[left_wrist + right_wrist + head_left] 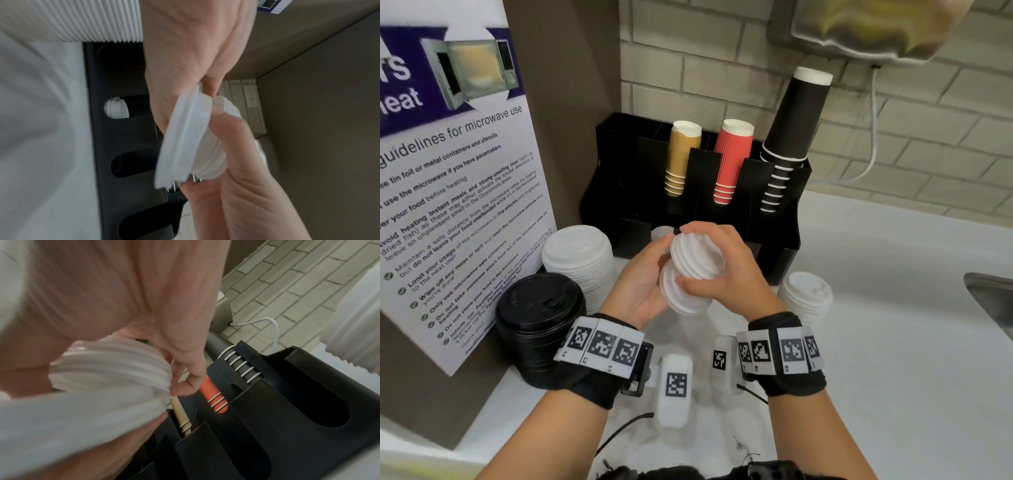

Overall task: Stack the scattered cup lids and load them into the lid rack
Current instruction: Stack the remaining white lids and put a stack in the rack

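Cup stacks [732, 161] in black rack [774, 246]

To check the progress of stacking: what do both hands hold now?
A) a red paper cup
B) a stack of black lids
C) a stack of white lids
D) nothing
C: the left hand and the right hand both grip a stack of white lids in front of the black rack.
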### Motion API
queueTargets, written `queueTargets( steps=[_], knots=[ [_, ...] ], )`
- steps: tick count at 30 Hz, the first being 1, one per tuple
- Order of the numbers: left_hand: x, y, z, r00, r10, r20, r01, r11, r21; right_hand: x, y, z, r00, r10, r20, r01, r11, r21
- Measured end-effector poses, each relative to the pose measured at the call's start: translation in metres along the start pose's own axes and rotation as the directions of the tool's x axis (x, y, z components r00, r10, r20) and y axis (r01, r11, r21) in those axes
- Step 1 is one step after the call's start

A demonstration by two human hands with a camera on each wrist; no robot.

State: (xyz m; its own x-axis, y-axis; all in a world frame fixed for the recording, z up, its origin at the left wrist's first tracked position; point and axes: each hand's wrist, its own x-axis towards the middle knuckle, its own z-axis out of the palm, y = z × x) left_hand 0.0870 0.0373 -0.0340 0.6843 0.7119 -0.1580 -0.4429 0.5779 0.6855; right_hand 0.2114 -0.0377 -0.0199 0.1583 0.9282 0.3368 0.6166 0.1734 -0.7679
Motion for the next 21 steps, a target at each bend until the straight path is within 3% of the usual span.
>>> queueTargets(
  steps=[3,7,10,16,21],
  knots=[
    [0.000,0.005,-0.001,0.999,-0.030,-0.011,0.030,1.000,-0.007,-0.001,0.001,0.004,1.000,-0.017,0.026,0.017,1.000,0.007],
    [0.000,0.008,-0.005,0.998,-0.036,0.053,0.038,0.998,-0.045,0.003,0.006,0.009,0.993,0.036,-0.110,-0.033,0.999,0.034],
    [0.002,0.005,-0.005,1.000,0.019,-0.002,-0.019,1.000,-0.008,0.003,0.009,0.009,0.986,0.048,-0.163,-0.041,0.998,0.048],
    [0.005,0.012,-0.009,0.993,0.078,-0.090,-0.087,0.991,-0.098,0.000,0.009,0.003,0.991,0.027,0.134,-0.034,0.998,0.051],
    [0.003,0.014,-0.003,0.997,0.045,-0.056,-0.054,0.983,-0.174,0.003,0.013,0.012,0.979,0.066,0.190,-0.073,0.997,0.033]
  ],
)
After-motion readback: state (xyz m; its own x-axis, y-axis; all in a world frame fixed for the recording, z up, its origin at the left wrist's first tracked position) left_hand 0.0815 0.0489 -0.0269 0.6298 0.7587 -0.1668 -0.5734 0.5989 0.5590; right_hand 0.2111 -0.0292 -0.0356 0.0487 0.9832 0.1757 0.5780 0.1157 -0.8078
